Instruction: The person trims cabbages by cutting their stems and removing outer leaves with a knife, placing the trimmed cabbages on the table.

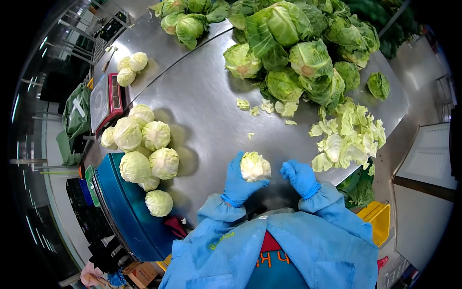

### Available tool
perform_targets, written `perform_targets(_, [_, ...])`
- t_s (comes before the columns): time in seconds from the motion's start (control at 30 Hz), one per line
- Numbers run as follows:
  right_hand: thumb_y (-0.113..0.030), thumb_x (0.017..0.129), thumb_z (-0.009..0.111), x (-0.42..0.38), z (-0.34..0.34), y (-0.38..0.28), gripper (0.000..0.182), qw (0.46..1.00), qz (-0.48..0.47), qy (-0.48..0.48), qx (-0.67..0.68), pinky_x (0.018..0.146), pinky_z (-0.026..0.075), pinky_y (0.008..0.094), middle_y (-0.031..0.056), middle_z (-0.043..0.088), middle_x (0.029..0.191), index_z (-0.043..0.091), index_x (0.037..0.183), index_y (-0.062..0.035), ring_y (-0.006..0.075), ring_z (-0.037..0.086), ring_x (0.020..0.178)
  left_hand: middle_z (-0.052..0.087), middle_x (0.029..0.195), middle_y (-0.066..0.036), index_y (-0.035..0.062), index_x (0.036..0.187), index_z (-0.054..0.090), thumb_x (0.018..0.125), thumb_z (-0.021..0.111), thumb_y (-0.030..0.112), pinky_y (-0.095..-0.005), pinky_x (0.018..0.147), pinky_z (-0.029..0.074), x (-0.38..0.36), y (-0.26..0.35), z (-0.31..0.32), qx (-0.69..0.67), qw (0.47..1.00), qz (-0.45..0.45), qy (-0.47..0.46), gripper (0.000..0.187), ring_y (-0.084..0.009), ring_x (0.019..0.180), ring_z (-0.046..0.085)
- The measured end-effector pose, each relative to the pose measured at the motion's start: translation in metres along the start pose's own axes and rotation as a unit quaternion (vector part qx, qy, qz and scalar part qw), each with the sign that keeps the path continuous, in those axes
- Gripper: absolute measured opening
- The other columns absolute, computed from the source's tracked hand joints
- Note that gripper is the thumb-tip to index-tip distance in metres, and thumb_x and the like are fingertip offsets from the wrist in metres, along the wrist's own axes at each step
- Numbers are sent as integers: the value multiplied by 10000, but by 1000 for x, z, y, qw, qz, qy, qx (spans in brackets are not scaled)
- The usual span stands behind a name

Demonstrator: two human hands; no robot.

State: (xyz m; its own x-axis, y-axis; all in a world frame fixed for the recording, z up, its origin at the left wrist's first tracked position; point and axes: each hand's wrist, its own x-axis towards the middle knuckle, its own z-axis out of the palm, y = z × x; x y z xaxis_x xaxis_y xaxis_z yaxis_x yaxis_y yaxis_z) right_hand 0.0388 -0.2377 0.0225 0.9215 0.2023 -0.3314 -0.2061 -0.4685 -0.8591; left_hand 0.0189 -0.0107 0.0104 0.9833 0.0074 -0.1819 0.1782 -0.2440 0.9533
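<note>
In my blue-gloved left hand (240, 179) is a small pale cabbage (255, 167), its whitish cut side up, with the fingers and thumb wrapped around its left and lower sides. My right hand (298, 178), gloved too, is closed just to the right of that cabbage and apart from it. The curled fingers hide whatever is inside, if anything. Right of my right hand lies a heap of loose cabbage leaves (353, 135). Trimmed pale cabbages (127, 134) are grouped to the left on the metal table (207, 101).
Untrimmed green cabbages (308, 58) are piled at the back right, with more cabbages (187, 24) at the back left. A red-framed scale (114, 94) stands on the left, near a blue bin (127, 207). A yellow crate (378, 221) sits below the table's right edge.
</note>
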Motion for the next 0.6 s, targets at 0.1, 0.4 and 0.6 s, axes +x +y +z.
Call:
perform_targets(0.1, [-490, 932, 527, -4, 5, -3, 409, 979, -126, 4, -158, 595, 493, 417, 98, 627, 720, 630, 794, -119, 309, 627, 671, 531, 1253, -198, -25, 1341, 411, 524, 940, 230, -388, 946, 487, 3, -10, 4, 8, 1000, -13, -1, 1006, -283, 1124, 574])
perform_targets(0.4, [-461, 879, 616, 6, 9, -8, 361, 949, -188, -10, -253, 562, 482, 401, 84, 601, 709, 638, 760, -120, 293, 607, 645, 696, 971, -130, 14, 1069, 592, 578, 898, 257, -362, 813, 542, 35, 28, 3, -37, 998, -25, -39, 628, -248, 915, 690])
perform_targets(0.6, [-483, 893, 590, 22, 2, 2, 392, 943, -214, -16, -255, 542, 476, 408, 78, 606, 699, 624, 736, -125, 295, 608, 626, 666, 1076, -113, -4, 1135, 553, 627, 885, 174, -308, 864, 519, 40, 23, 5, 9, 993, -98, -63, 633, -179, 974, 649])
